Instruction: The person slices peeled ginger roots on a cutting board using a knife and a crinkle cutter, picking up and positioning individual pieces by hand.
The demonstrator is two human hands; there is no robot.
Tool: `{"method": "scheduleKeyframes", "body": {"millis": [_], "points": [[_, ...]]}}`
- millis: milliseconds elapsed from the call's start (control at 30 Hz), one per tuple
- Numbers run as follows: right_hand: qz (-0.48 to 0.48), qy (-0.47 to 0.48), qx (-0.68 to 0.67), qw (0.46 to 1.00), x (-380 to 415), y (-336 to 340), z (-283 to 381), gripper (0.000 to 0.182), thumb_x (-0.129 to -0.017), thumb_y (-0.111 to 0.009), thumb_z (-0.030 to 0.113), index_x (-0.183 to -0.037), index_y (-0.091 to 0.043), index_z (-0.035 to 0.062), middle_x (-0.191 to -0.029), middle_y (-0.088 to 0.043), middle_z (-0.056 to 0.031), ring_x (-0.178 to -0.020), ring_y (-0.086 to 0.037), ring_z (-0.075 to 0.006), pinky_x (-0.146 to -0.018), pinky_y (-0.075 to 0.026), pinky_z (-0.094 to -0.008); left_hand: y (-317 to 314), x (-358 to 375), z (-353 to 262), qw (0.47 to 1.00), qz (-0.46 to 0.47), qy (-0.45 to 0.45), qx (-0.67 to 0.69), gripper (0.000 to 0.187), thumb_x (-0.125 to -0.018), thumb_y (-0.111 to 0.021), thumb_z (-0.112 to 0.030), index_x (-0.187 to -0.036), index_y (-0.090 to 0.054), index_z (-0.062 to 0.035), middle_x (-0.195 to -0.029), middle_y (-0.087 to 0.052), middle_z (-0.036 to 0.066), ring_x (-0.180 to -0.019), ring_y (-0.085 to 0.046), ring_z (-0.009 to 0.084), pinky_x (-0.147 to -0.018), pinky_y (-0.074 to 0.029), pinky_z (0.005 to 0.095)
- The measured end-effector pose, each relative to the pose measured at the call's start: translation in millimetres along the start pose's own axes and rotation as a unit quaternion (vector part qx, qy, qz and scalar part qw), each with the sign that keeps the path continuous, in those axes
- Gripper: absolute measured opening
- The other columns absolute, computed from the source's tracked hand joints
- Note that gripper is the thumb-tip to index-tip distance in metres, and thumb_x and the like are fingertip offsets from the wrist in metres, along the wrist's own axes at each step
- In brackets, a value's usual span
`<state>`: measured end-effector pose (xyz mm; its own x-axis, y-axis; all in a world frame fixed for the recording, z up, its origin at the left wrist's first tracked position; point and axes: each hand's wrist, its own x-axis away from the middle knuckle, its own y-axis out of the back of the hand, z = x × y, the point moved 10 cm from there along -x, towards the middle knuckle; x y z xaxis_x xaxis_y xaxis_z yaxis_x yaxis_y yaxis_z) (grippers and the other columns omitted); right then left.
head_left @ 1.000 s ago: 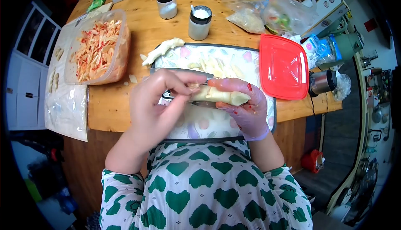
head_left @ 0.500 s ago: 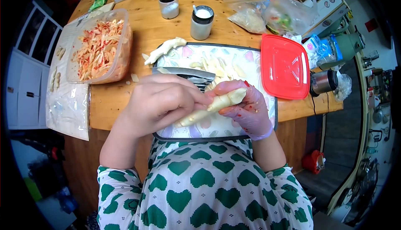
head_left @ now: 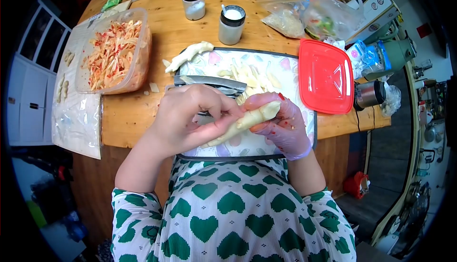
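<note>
My right hand (head_left: 284,126), in a thin pinkish plastic glove flecked with red, is closed around a pale, jointed root (head_left: 254,118) that looks like peeled ginger. My bare left hand (head_left: 193,112) pinches the same root at its middle, thumb along its side. Both hands are above a patterned cutting board (head_left: 281,150). Behind them lie a knife (head_left: 214,81), partly covered by my left hand, and a heap of pale slices (head_left: 257,79). Another whole root (head_left: 190,55) rests across the board's far left corner.
On the left stands a clear tub (head_left: 143,38) of red-seasoned strips. A red lid (head_left: 326,76) overlaps the board's right side. Two jars (head_left: 232,31) of white grains, each with a spoon, stand behind the board. Plastic bags (head_left: 333,17) and a thermos (head_left: 369,94) are at the right.
My left hand has turned and lifted slightly, its fingers more curled, with the thumb now along the root. My right hand stays in place, holding the root.
</note>
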<state>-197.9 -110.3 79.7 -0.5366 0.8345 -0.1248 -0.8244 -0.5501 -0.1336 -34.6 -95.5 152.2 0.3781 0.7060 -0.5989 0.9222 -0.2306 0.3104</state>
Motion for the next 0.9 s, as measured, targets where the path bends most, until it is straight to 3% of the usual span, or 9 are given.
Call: {"method": "scheduleKeyframes", "body": {"millis": [200, 500, 600, 700, 800, 900], "points": [[0.004, 0.001, -0.009, 1.000, -1.2, -0.2, 1.3, 0.042, -0.095, -0.084, 0.015, -0.133, -0.071, 0.0041, -0.132, -0.071, -0.0097, -0.121, -0.069, -0.0210, -0.104, -0.056, -0.0358, 3.9, 3.7, 4.0, 1.000, 0.021, 0.014, 0.016, 0.038, -0.088, -0.083, 0.006, -0.090, -0.048, -0.0114, -0.094, -0.081, 0.020, -0.088, -0.081, 0.0286, -0.072, -0.063, 0.0368], [0.019, -0.041, -0.047, 0.998, -3.5, -7.3, -3.0, 0.045, -0.095, -0.083, 0.011, -0.137, -0.068, 0.0033, -0.133, -0.069, -0.0097, -0.125, -0.067, -0.0212, -0.106, -0.055, -0.0358, -0.2, -3.6, -22.9, 0.988, 0.029, -0.073, -0.129, 0.039, -0.082, -0.086, 0.005, -0.087, -0.050, -0.0102, -0.091, -0.080, 0.014, -0.083, -0.078, 0.0273, -0.071, -0.063, 0.0353], [0.046, -0.046, -0.041, 0.997, -6.0, -15.4, -6.8, 0.051, -0.095, -0.083, 0.011, -0.141, -0.062, 0.0035, -0.132, -0.069, -0.0099, -0.127, -0.066, -0.0224, -0.105, -0.056, -0.0363, 3.7, 0.6, -11.0, 0.996, 0.006, -0.030, -0.080, 0.038, -0.083, -0.085, 0.005, -0.091, -0.051, -0.0086, -0.093, -0.079, 0.013, -0.085, -0.077, 0.0235, -0.075, -0.062, 0.0336], [0.054, -0.040, -0.084, 0.994, -11.2, -28.9, -7.8, 0.053, -0.093, -0.085, 0.013, -0.139, -0.058, 0.0050, -0.130, -0.070, -0.0117, -0.126, -0.069, -0.0257, -0.105, -0.057, -0.0383, 14.4, 18.1, 11.2, 0.993, -0.044, 0.086, -0.068, 0.032, -0.088, -0.080, 0.008, -0.099, -0.053, -0.0055, -0.098, -0.079, 0.015, -0.090, -0.077, 0.0188, -0.080, -0.062, 0.0311], [0.057, -0.005, -0.108, 0.993, -20.0, -32.8, -11.9, 0.052, -0.088, -0.090, 0.015, -0.129, -0.058, 0.0076, -0.127, -0.073, -0.0163, -0.122, -0.072, -0.0304, -0.104, -0.058, -0.0417, 59.1, 46.4, 21.5, 0.962, -0.206, 0.173, -0.051, 0.017, -0.093, -0.073, 0.010, -0.103, -0.063, 0.0004, -0.104, -0.080, 0.016, -0.097, -0.076, 0.0168, -0.082, -0.061, 0.0291], [0.031, 0.010, -0.068, 0.997, -27.5, -34.6, -9.6, 0.045, -0.088, -0.089, 0.012, -0.120, -0.057, 0.0099, -0.124, -0.076, -0.0230, -0.121, -0.072, -0.0334, -0.104, -0.058, -0.0446, 98.7, 80.2, 21.7, 0.922, -0.215, 0.229, -0.225, 0.016, -0.097, -0.069, 0.008, -0.107, -0.080, 0.0019, -0.104, -0.082, 0.012, -0.096, -0.079, 0.0184, -0.082, -0.062, 0.0292]]}}
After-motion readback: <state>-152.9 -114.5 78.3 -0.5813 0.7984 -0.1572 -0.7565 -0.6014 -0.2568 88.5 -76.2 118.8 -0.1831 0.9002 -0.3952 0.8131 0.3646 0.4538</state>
